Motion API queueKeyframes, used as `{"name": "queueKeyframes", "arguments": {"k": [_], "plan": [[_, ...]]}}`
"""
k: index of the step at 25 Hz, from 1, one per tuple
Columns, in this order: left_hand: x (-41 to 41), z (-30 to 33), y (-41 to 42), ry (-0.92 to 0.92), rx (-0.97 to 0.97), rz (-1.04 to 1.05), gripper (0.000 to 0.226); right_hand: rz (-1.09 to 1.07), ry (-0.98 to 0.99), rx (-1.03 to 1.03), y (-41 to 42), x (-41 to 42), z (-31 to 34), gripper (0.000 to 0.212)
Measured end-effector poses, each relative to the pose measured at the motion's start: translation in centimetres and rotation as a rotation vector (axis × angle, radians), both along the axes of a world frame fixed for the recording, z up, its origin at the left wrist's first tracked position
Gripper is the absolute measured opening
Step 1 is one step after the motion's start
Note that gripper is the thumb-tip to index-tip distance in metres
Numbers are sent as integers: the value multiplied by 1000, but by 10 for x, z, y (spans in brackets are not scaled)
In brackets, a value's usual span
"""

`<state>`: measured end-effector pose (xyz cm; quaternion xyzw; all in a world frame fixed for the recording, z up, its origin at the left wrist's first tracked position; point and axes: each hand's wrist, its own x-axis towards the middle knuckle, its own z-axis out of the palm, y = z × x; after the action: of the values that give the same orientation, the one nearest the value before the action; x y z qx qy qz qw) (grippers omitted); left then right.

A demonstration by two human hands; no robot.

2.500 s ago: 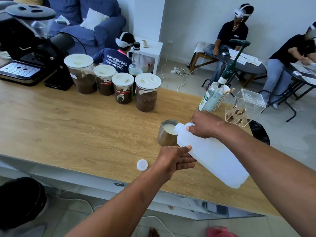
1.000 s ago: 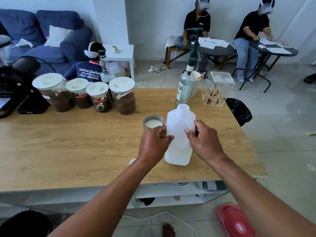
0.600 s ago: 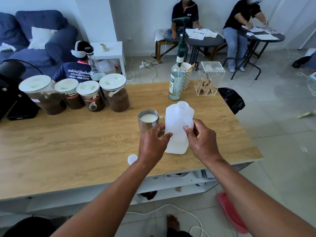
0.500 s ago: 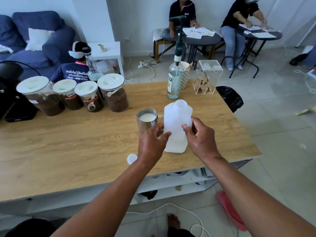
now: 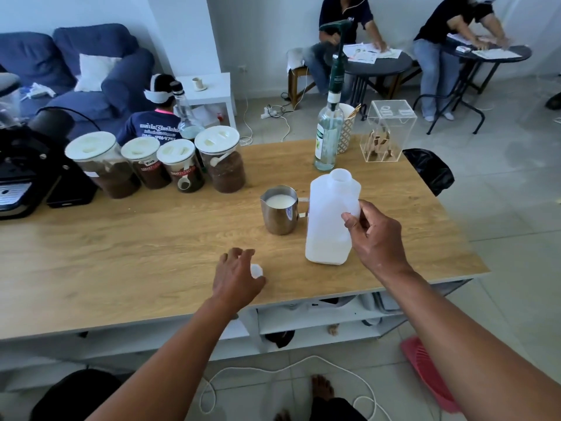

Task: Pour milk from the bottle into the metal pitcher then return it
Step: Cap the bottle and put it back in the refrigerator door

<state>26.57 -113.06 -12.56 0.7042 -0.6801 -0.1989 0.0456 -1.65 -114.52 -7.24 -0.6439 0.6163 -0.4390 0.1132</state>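
1. Two hands are at work in the middle of the frame: the right hand (image 5: 375, 235) holds the white plastic bottle (image 5: 329, 220) by its right side, thumb and fingers curled round its shoulder, while the left hand (image 5: 235, 276) lies over the small white cap (image 5: 257, 271) on the worktop (image 5: 121, 259).
2. The bottle stands upright on the worktop at centre frame, its mouth uncapped, with only a shallow layer of milk showing at the bottom.
3. Just left of it, close enough that the handle nearly meets the bottle, stands the metal pitcher (image 5: 279, 209), holding milk well up toward its rim.
4. Pouring looks finished, to judge by the filled pitcher and the upright bottle; the step in hand appears to be recapping before the bottle goes back.
5. Left fingers are loosely curled over the cap, touching it, but whether they already pinch it cannot be told from this angle.
6. Next the cap needs lifting, carrying up and right to the open mouth, seating squarely and twisting down, with the right hand steadying the bottle.
7. One caution: the pitcher sits close to that path, so the left arm should pass in front of it.
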Motion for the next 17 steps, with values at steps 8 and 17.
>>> {"name": "queueKeyframes", "arguments": {"k": [8,17], "plan": [[1,-17,-3,32,24,-45,48,13,-5,8,0,0,0,21],[-90,185,-70,440,-432,-238,37,19,-30,67,-2,-6,4,31]]}}
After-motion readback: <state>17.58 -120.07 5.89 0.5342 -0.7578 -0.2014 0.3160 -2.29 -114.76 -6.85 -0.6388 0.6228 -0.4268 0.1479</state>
